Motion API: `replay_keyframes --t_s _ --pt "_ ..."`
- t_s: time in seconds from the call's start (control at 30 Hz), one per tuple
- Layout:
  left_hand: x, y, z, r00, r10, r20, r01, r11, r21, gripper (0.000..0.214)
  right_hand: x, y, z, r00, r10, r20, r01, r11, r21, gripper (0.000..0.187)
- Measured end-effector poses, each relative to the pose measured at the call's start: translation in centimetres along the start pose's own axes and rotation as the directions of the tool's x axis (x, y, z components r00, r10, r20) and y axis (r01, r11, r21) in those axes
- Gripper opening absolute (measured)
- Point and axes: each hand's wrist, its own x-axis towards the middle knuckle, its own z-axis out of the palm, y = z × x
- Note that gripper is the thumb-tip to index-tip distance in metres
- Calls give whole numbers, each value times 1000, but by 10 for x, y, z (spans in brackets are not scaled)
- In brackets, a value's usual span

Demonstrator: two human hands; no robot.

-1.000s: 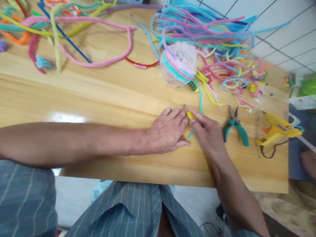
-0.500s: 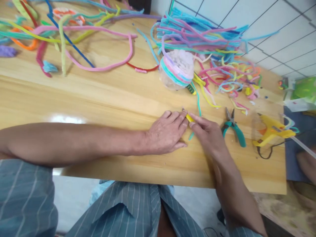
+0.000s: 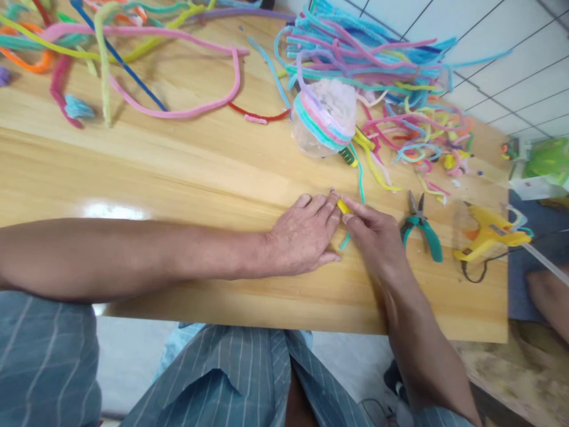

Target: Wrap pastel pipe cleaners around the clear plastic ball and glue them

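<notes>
My left hand (image 3: 304,234) lies palm down on the wooden table, its fingers stretched out and the fingertips against a short yellow piece (image 3: 343,206). Thumb and fingers of my right hand (image 3: 376,231) pinch the other end of this piece; most of it is hidden, so its kind is unclear. A small dark tip shows just beyond my left fingertips. Under my right fingers passes a thin teal pipe cleaner (image 3: 361,184), with its end showing below. To the right of my right hand are teal-handled pliers (image 3: 420,228), jaws apart.
A clear round container (image 3: 311,136) wrapped with pastel pipe cleaners stands behind my hands. Beyond it is a bundle of blue and pink pipe cleaners (image 3: 364,50). Loose scraps (image 3: 427,136) lie at right, near a yellow glue gun (image 3: 489,231). Long pipe cleaners (image 3: 178,112) spread at left.
The view has shifted slightly, so the things at the back left sit a little higher in the picture. Both hands keep nearly the same pose at the yellow piece.
</notes>
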Motion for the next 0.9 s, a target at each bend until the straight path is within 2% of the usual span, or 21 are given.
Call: replay_keyframes --t_s 0.13,0.4,0.5,0.57,0.6,0.63,0.7,0.73,0.8,0.83,0.9 --pt "0 -1 -3 1000 10 -6 -10 1000 19 81 0 -3 -1 999 -32 8 32 999 6 45" --pt "-6 3 -4 998 51 -29 -51 999 16 69 -1 -8 -13 993 29 115 -29 1000 1 40" --pt "-8 2 -6 995 62 -72 -69 994 -88 52 -5 -9 -15 995 16 101 -16 1000 -3 44" --pt "-8 0 -8 994 45 -96 -72 952 -298 38 -8 -9 -17 996 4 86 -4 1000 -7 47" --pt "-7 -1 -8 996 7 -88 -46 892 -451 33 -10 -9 -19 997 0 77 1 1000 -9 48" --pt "-5 -2 -9 996 -59 -63 8 791 -611 29 -12 -8 -20 998 -2 68 3 1000 -10 49" --pt "0 -4 -8 975 -217 39 144 494 -857 26 -15 -9 -22 999 -15 45 14 1000 9 49" --pt "3 -5 -8 956 -274 99 191 331 -924 26 -17 -9 -22 999 -22 40 20 999 29 50" --pt "8 -7 -5 929 -310 202 232 64 -971 32 -20 -10 -20 998 -34 57 30 997 72 50" --pt "10 -8 -4 927 -293 236 238 -26 -971 35 -21 -11 -18 997 -38 74 31 995 91 50" --pt "13 -8 -2 928 -259 267 240 -134 -962 38 -22 -11 -15 994 -34 106 20 992 127 50"
